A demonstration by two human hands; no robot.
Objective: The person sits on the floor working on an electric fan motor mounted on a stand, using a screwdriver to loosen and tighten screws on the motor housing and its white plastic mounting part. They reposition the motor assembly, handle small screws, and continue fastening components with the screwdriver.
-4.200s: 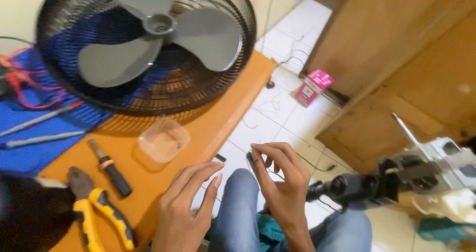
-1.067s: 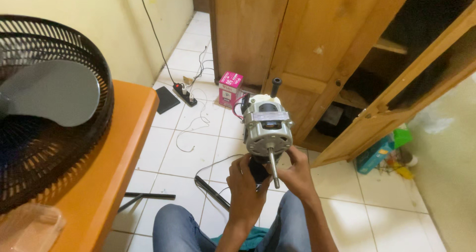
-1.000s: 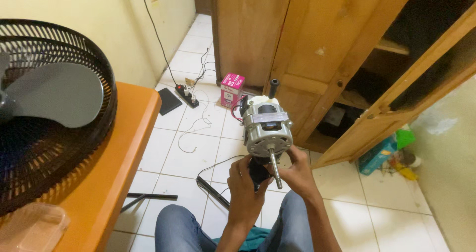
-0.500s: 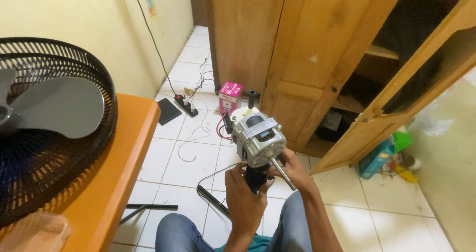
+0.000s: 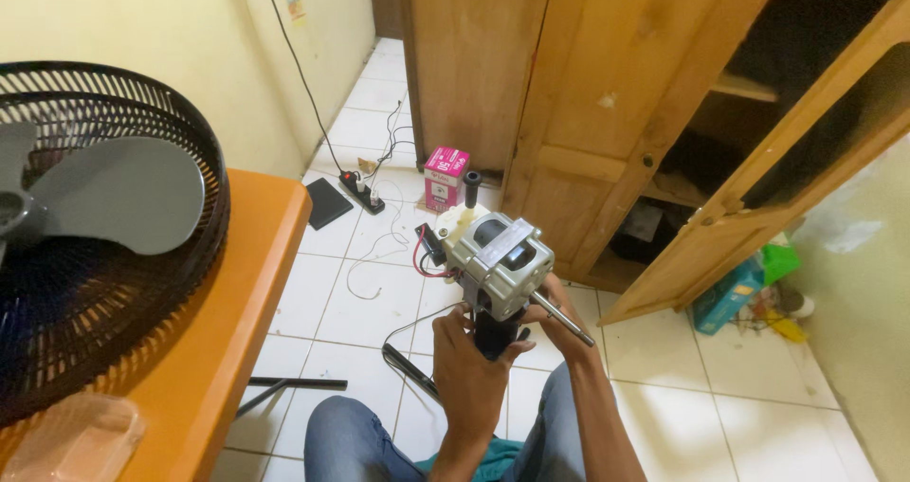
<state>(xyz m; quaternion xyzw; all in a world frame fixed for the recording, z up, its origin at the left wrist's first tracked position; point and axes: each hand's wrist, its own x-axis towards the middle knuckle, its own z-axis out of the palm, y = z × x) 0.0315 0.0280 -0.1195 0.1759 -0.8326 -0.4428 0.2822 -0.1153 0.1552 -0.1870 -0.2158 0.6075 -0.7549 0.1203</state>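
Observation:
Both my hands hold a grey fan motor (image 5: 495, 254) upright over my lap. My left hand (image 5: 466, 373) grips the dark neck under the motor from the left. My right hand (image 5: 567, 326) wraps the same neck from the right, just below the steel shaft (image 5: 561, 318) that sticks out toward me. Red and black wires hang from the motor's left side. A black knob (image 5: 471, 178) stands at its far end.
A black fan grille with grey blades (image 5: 90, 217) lies on the orange table (image 5: 227, 330) at left, with a clear plastic tub (image 5: 71, 439) near its front. A pink box (image 5: 445, 177), a power strip (image 5: 362, 191) and cables lie on the white tile floor. An open wooden wardrobe (image 5: 664, 112) stands ahead.
Four seconds ago my hands were empty beside the table; now they hold the motor. Over the last second the motor tilted, its shaft swinging toward me and to the right.

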